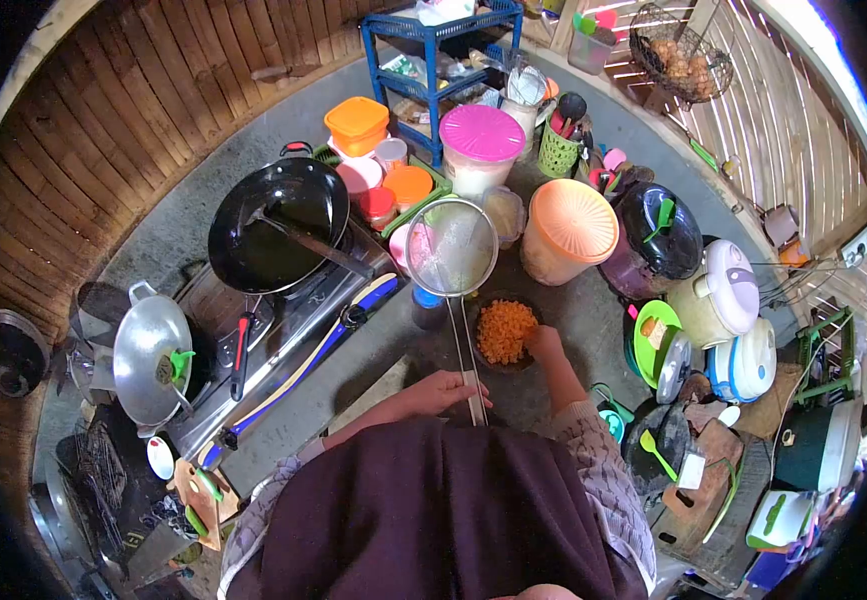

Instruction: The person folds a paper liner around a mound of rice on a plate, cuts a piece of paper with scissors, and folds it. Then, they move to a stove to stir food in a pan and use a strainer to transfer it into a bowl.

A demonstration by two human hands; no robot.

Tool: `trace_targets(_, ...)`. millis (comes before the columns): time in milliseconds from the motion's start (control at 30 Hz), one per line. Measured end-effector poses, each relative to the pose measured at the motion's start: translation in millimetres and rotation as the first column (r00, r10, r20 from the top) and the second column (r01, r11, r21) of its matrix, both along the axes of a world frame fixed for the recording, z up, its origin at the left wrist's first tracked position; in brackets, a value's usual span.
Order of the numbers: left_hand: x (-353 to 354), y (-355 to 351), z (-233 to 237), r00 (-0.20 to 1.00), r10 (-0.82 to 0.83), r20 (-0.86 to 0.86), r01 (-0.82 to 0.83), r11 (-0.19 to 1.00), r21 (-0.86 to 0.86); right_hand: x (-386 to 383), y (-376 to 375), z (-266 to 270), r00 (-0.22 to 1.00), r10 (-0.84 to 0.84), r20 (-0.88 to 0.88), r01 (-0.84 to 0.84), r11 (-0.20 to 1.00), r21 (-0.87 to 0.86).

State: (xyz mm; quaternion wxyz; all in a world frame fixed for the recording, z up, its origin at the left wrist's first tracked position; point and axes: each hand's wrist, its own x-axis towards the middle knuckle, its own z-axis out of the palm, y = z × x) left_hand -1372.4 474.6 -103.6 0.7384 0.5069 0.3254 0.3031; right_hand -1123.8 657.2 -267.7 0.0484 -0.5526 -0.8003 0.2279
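Observation:
My left hand (450, 392) is closed around the long metal handle of a round mesh strainer (452, 247). The strainer's basket is raised away from me, and pale residue or glare shows on its mesh. To its right, a dark bowl (498, 366) holds a heap of small diced orange pieces (506, 328), which look like carrot. At the bowl's right side, my right hand (545, 345) has its fingers curled down at the edge of the pieces. The fingertips are hidden, so whatever they hold does not show.
Left of me, a black wok (278, 225) with dark oil and a ladle sits on a stove (298, 320), near a silver pan (150, 360). Lidded tubs, including a peach container (568, 230), stand beyond the bowl. A rice cooker (718, 290) and a cutting board (703, 480) are at right.

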Motion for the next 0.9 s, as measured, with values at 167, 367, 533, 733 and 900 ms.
trace_targets(167, 1, 1, -1, 1.000, 0.005, 0.003, -0.005, 1.000, 0.000, 1, 0, 47, 0.981, -0.169, -0.098, 0.142, 0.961, -0.239)
trace_targets(367, 1, 2, 2, 1.000, -0.005, 0.016, 0.005, 1.000, -0.023, 30, 21, -32, 0.828, -0.361, -0.429, 0.022, 0.785, -0.619)
trace_targets(533, 1, 2, 6, 0.999, -0.004, -0.034, 0.005, 0.999, 0.032, 23, 11, -15, 0.821, -0.283, -0.496, -0.042, 0.836, -0.547)
trace_targets(733, 1, 1, -6, 1.000, -0.022, 0.020, 0.022, 1.000, 0.004, -3, -12, 56, 0.546, -0.745, -0.383, 0.095, 0.510, -0.855)
trace_targets(900, 0, 0, 3, 1.000, -0.016, -0.019, 0.016, 1.000, 0.006, -12, -24, 79, 0.368, -0.846, -0.386, 0.058, 0.435, -0.898)
